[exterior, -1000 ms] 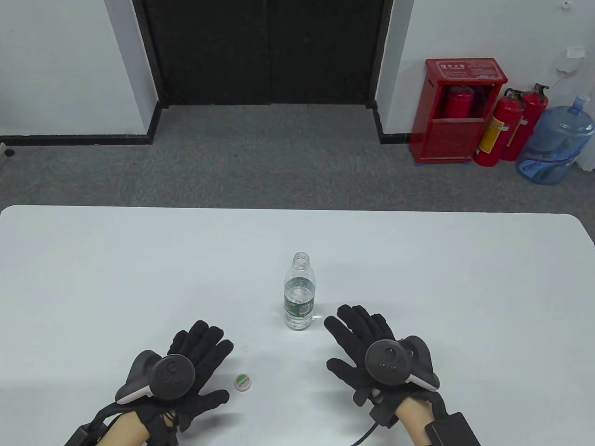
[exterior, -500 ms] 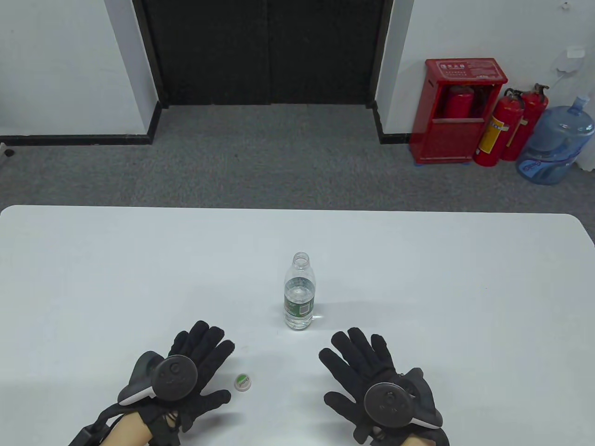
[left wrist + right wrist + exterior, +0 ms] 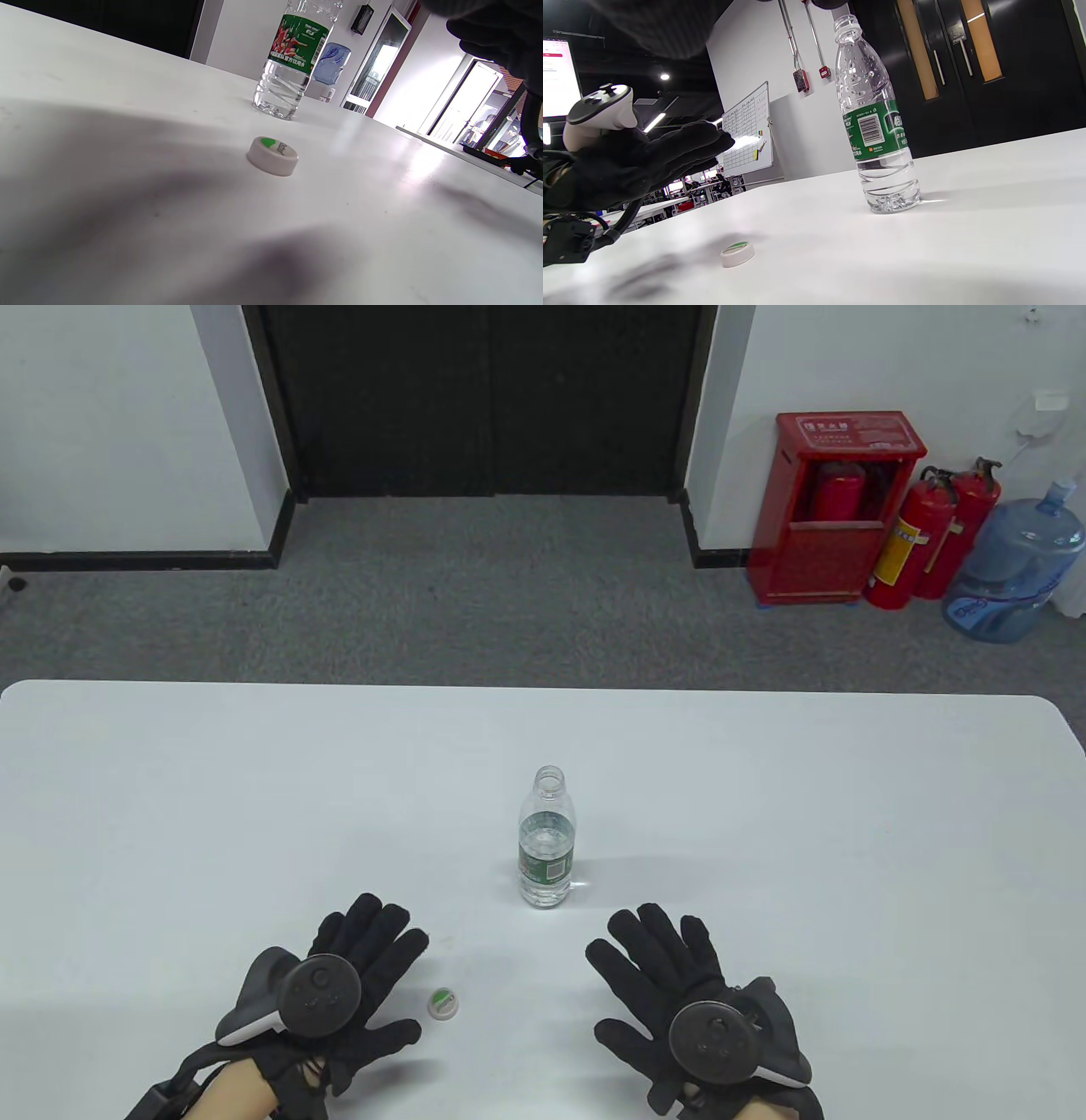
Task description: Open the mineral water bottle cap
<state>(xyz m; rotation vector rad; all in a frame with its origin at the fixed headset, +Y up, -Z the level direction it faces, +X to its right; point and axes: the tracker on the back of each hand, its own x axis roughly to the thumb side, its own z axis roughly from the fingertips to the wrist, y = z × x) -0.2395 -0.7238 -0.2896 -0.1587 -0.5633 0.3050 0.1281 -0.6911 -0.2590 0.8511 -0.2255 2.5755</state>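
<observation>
A clear water bottle (image 3: 546,840) with a green label stands upright on the white table (image 3: 764,780), its neck uncapped. It also shows in the left wrist view (image 3: 290,59) and the right wrist view (image 3: 876,123). Its white cap (image 3: 443,1004) with a green top lies on the table by itself, also seen in the left wrist view (image 3: 272,155) and right wrist view (image 3: 737,253). My left hand (image 3: 365,967) hovers flat and open just left of the cap, holding nothing. My right hand (image 3: 657,967) is spread open near the table's front edge, right of the bottle, empty.
Beyond the table's far edge is grey carpet, with a red extinguisher cabinet (image 3: 836,509), two extinguishers (image 3: 929,538) and a blue water jug (image 3: 1014,568) at the back right wall. A dark double door (image 3: 492,398) is at the back.
My right hand has drawn back from beside the bottle toward the table's front edge. The left hand, bottle and cap have stayed in place.
</observation>
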